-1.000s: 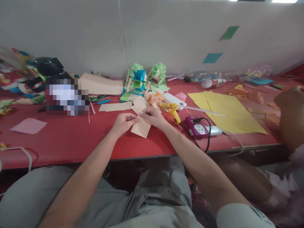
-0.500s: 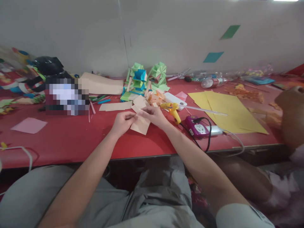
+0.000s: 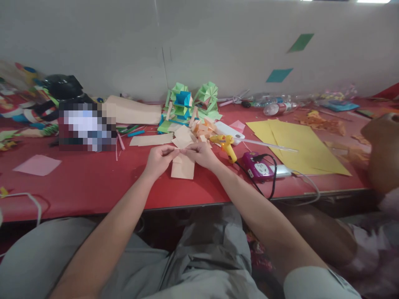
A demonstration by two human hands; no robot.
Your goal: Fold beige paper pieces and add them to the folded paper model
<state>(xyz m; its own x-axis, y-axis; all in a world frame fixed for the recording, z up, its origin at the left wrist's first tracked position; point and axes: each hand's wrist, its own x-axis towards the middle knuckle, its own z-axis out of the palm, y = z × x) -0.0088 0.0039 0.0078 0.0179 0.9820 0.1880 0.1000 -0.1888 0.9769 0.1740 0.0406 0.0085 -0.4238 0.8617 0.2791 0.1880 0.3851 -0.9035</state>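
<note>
– What is being handled?
– A plain tan paper piece (image 3: 182, 169), roughly rectangular at its near end.
– How is it held?
– Its far part is pinched between the left hand (image 3: 160, 161) and the right hand (image 3: 203, 155); the near end is left uncovered, squared toward the wearer.
– Is it folded?
– That cannot be told; the far edge is partly hidden.
– Where?
– Over the red table (image 3: 115, 185).

Head-worn view, facing forward, angled down, table (image 3: 102, 178) near
</note>
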